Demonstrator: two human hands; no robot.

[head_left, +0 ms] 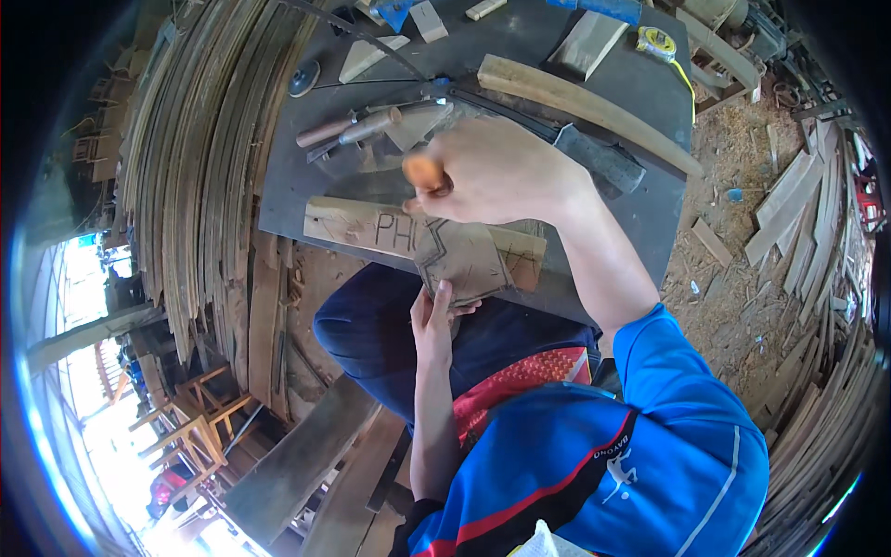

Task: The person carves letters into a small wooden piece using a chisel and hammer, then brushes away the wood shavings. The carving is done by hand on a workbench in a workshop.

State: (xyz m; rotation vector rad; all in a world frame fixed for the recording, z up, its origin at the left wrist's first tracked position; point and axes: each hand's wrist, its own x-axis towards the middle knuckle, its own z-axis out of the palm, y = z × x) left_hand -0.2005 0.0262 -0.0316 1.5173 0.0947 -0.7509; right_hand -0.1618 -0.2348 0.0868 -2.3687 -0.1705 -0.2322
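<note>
My right hand (492,172) is closed on an orange wooden handle (422,172) over the upper left of a small wooden block (464,260) with a dark drawn outline; the tool's working end is hidden. My left hand (434,311) grips the block's lower edge. Under the block lies a plank (348,223) with dark hand-drawn letters, along the near edge of the dark tabletop (288,200). Two tools with pale round handles (369,125) lie beyond it at the left, near a grey rectangular piece (599,158) and a long curved timber (585,107) farther back.
A yellow tape measure (657,43) and small offcuts (430,23) lie at the back of the table. Long boards (181,158) are stacked at left, with wooden chair frames (200,422) below. Loose planks (789,204) lie on the sawdust-strewn floor (724,306) at right.
</note>
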